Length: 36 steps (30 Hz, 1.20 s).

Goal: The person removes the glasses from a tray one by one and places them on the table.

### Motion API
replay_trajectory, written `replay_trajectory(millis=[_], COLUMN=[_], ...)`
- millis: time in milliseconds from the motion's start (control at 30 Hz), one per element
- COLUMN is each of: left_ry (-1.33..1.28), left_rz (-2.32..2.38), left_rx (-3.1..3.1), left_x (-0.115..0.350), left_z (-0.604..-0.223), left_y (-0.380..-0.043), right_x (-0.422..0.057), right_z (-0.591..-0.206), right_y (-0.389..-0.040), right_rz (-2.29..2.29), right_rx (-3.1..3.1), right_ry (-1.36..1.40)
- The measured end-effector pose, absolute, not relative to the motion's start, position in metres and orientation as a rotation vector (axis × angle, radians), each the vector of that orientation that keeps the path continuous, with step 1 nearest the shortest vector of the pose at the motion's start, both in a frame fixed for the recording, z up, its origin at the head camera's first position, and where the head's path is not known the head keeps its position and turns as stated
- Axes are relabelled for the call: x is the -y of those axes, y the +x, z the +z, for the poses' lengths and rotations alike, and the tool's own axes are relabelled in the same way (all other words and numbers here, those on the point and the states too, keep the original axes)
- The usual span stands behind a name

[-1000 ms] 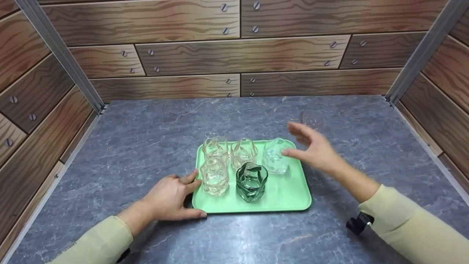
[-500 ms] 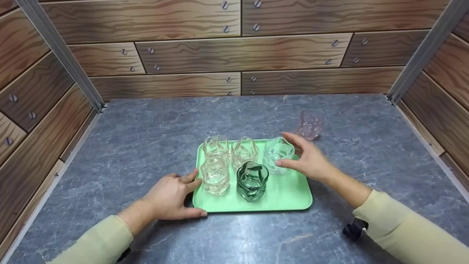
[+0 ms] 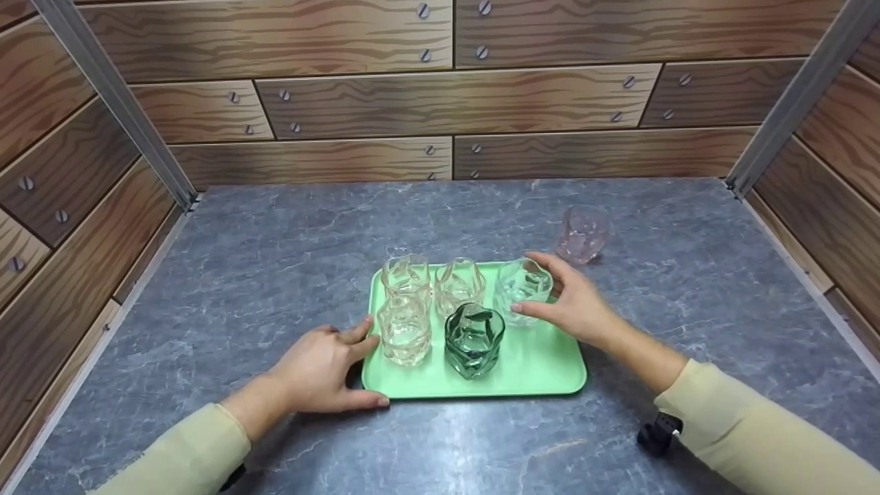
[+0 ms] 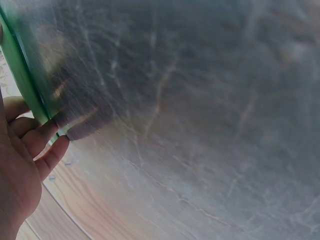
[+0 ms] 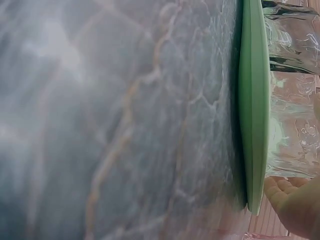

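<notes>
A light green tray (image 3: 543, 375) lies on the table, bearing several faceted drinking glasses. My right hand (image 3: 574, 302) grips a pale bluish clear glass (image 3: 519, 285) at the tray's back right, thumb on its near side and fingers round the far side. At the tray's left front corner rests my left hand (image 3: 316, 371), fingertips on the left rim and thumb along the front edge. A dark green glass (image 3: 473, 350) stands front centre. Clear glasses stand at the left front (image 3: 404, 340), left back (image 3: 402, 271) and back middle (image 3: 459, 285).
Beyond the tray's back right corner, a pinkish glass (image 3: 583, 234) stands on the grey marbled table (image 3: 289, 240). Wood-patterned panels (image 3: 357, 103) with metal corner posts enclose the table at the back and sides.
My right hand has come nearer and lower, from spread fingers beside the pale bluish glass to a grip around it. The pinkish glass behind is uncovered. My left hand keeps its place.
</notes>
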<state>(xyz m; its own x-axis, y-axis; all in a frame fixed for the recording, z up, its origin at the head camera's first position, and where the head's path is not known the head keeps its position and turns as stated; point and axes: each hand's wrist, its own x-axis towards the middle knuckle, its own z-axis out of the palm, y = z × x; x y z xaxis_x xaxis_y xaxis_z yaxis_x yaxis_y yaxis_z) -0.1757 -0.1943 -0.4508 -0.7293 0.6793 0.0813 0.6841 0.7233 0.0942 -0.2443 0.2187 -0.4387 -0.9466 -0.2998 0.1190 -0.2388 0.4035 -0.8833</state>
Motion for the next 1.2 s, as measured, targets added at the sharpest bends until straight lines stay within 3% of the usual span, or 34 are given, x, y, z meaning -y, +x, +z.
replay_trajectory(millis=[567, 1200], left_ry=[-1.14, -1.145], left_rz=[-0.178, -0.179], left_rx=[2.894, 2.877], left_x=[0.194, 0.195], left_z=[-0.451, -0.45], left_y=[-0.175, -0.175], right_x=[-0.22, -0.262], right_z=[-0.426, -0.348], right_y=[-0.245, -0.25], right_rz=[-1.605, -1.651], right_rx=[-2.632, -2.703], right_ry=[-0.402, -0.458])
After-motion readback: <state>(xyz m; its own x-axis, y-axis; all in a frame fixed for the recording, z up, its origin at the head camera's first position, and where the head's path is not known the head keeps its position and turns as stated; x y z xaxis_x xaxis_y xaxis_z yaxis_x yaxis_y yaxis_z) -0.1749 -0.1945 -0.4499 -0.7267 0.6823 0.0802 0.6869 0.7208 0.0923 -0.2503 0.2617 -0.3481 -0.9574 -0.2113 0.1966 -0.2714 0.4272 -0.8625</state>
